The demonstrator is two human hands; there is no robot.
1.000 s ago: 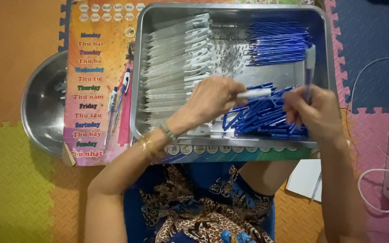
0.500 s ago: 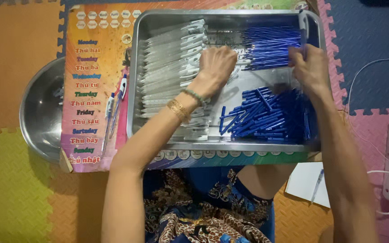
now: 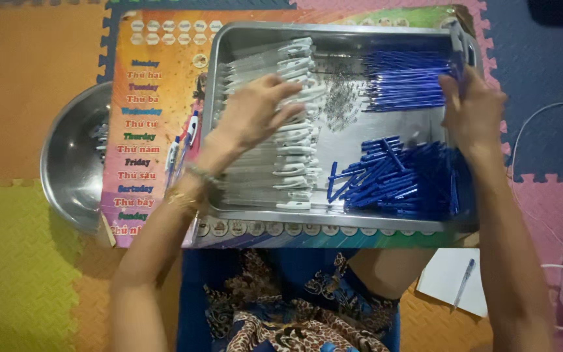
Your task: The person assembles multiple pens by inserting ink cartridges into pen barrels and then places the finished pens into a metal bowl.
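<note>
Here, hands [image 3: 255,114] on white barrels [image 3: 275,130], lying crosswise

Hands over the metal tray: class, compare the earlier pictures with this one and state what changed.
The left hand moved from the tray's middle onto the clear pen barrels. The right hand rose from the loose blue pieces to the far right corner. The white piece once held is no longer seen. Tray and bowl stayed.
</note>
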